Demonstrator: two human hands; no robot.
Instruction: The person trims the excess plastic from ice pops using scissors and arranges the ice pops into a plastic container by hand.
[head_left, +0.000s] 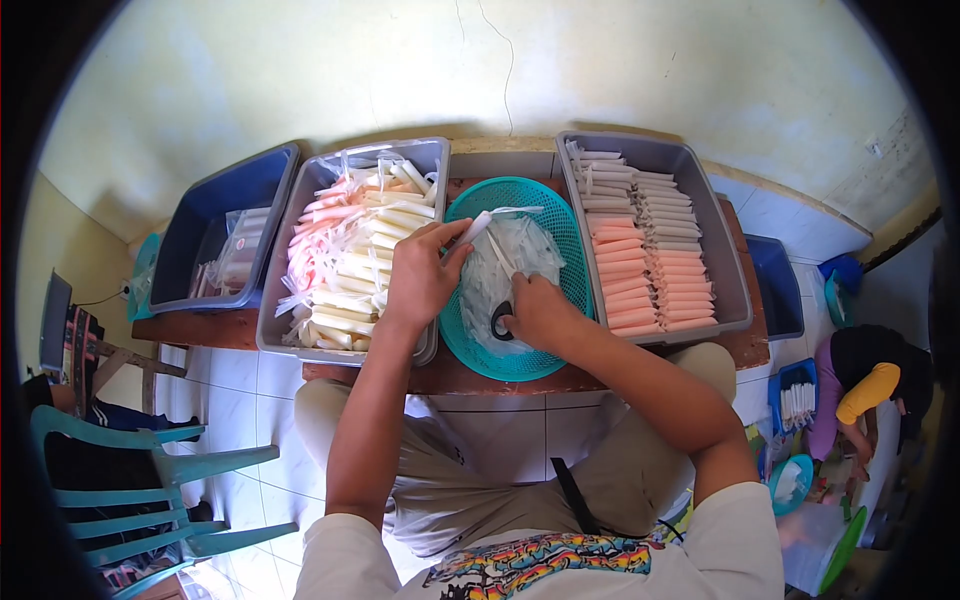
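Observation:
My left hand (425, 272) holds a white plastic-wrapped stick (476, 227) over the left side of a green mesh basket (461, 335). Its clear wrapper end points right. In my right hand (545, 310) are scissors with black handles (501, 320), their blades reaching up toward the stick. Clear plastic scraps (510, 270) fill the basket below both hands. Left of it, a grey tray (270, 312) holds a loose heap of pink and cream wrapped sticks (360, 285). On the right, another grey tray (735, 290) has brownish and orange-pink sticks (655, 280) in neat rows.
A dark blue bin (190, 232) with packs inside stands on the wooden table (450, 378) at far left. Behind is a wall. A green plastic chair (165, 468) is at lower left. At right, a person (880, 370) bends over tubs and containers on the floor.

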